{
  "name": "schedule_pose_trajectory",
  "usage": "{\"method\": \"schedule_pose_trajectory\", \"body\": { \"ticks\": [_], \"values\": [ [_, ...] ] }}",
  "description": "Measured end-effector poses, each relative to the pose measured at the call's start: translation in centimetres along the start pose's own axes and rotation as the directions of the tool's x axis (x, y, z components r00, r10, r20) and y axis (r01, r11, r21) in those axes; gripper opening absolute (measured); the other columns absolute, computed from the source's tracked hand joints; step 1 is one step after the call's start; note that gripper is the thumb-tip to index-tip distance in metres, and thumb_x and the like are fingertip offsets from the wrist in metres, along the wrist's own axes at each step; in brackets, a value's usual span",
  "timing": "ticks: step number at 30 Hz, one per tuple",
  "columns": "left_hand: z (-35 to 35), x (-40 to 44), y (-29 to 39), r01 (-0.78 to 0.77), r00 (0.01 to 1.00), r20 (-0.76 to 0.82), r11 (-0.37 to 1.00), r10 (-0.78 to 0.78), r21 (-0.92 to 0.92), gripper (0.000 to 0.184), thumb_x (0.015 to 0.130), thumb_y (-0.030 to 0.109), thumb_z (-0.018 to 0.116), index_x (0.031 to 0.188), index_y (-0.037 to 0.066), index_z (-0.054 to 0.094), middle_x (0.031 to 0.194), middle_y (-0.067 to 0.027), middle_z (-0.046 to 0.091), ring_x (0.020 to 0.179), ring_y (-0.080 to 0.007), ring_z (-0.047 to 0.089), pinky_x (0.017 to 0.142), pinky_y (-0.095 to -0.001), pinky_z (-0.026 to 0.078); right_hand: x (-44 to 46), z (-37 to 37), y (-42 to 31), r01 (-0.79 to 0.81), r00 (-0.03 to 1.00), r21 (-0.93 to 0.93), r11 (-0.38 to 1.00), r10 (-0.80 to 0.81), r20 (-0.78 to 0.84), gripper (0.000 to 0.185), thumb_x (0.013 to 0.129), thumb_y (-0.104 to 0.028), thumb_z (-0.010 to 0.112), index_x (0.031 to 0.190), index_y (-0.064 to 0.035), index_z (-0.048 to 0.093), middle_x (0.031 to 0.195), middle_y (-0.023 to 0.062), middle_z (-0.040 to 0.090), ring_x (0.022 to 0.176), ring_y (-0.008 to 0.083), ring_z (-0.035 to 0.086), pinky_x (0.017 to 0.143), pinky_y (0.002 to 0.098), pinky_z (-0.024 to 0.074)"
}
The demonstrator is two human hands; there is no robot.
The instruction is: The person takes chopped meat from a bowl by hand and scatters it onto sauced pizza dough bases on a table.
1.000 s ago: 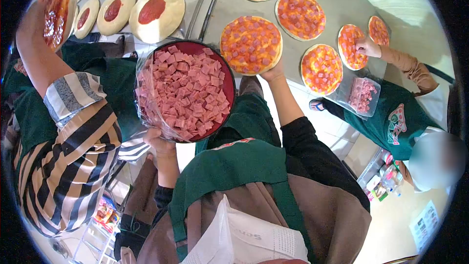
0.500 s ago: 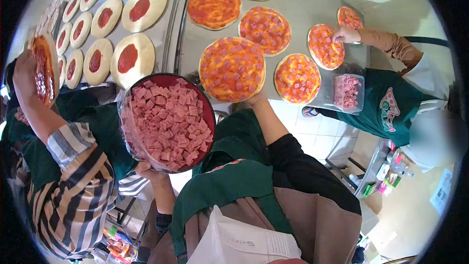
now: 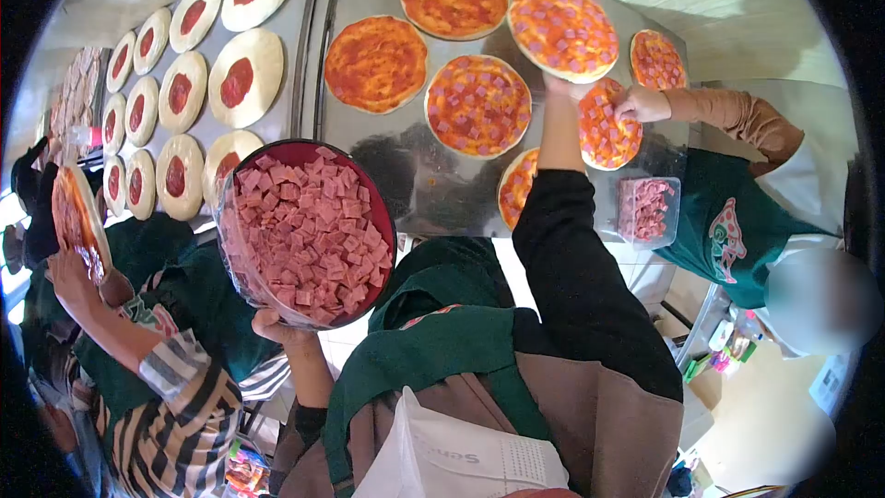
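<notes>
My left hand [image 3: 279, 325] grips the lower edge of a dark red bowl [image 3: 380, 207] heaped with pink ham squares [image 3: 309, 231]. Clear plastic wrap hangs along the bowl's left side. With my right arm stretched far over the metal table [image 3: 387, 171], my right hand [image 3: 565, 86] supports from below a pizza [image 3: 564, 28] topped with sauce and ham pieces. Most of that hand's fingers are hidden under the dough. Below it on the table lie another ham-topped pizza [image 3: 477, 106] and one partly covered by my sleeve [image 3: 519, 189].
Two sauced pizzas [image 3: 375, 65] lie at the table's left. A co-worker's hand [image 3: 643, 103] touches a pizza [image 3: 608, 134] at right, near a clear tub of ham [image 3: 648, 212]. Dough rounds with sauce [image 3: 244, 81] fill the left table. Another person [image 3: 175, 387] holds a pizza [image 3: 78, 217].
My right hand has carried the pizza from the table's near edge to the far right. The bowl stays in my left hand. The person at left has lowered their hand on their pizza.
</notes>
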State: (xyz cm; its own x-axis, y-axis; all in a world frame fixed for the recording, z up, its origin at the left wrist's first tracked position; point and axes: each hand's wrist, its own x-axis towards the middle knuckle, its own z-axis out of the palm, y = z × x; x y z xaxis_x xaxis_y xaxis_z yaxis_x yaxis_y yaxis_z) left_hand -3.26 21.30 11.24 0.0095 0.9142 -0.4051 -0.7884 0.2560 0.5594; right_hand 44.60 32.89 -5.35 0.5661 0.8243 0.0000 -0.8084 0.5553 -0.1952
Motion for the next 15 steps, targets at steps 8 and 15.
{"method": "schedule_pose_trajectory", "body": {
  "ticks": [8, 15],
  "values": [
    [-1.2, 4.6, -1.8, 0.004, 0.998, -0.055, 1.000, -0.003, 0.019, 0.087, 0.044, 0.018, 0.049, 0.127, 0.004, 0.027, 0.129, -0.0153, 0.031, 0.120, -0.0342, 0.027, 0.102, -0.0448, 0.019, 9.5, -6.8, -2.9, 0.177, 0.984, 0.192, 0.965, -0.181, 0.003, 0.052, 0.086, -0.043, 0.022, 0.123, -0.0100, 0.038, 0.130, 0.0110, 0.034, 0.121, 0.0306, 0.029, 0.099, 0.0524, 0.0222],
    [-0.2, 5.0, -2.6, -0.003, 0.987, -0.163, 0.998, 0.013, 0.056, 0.086, 0.044, 0.018, 0.047, 0.126, 0.001, 0.028, 0.128, -0.0173, 0.033, 0.120, -0.0346, 0.028, 0.102, -0.0430, 0.020, 10.6, -8.5, -1.6, 0.061, 0.994, 0.173, 0.983, -0.044, -0.100, 0.053, 0.087, -0.040, 0.012, 0.129, -0.0129, 0.029, 0.135, 0.0076, 0.025, 0.124, 0.0282, 0.023, 0.101, 0.0498, 0.0193]
  ]
}}
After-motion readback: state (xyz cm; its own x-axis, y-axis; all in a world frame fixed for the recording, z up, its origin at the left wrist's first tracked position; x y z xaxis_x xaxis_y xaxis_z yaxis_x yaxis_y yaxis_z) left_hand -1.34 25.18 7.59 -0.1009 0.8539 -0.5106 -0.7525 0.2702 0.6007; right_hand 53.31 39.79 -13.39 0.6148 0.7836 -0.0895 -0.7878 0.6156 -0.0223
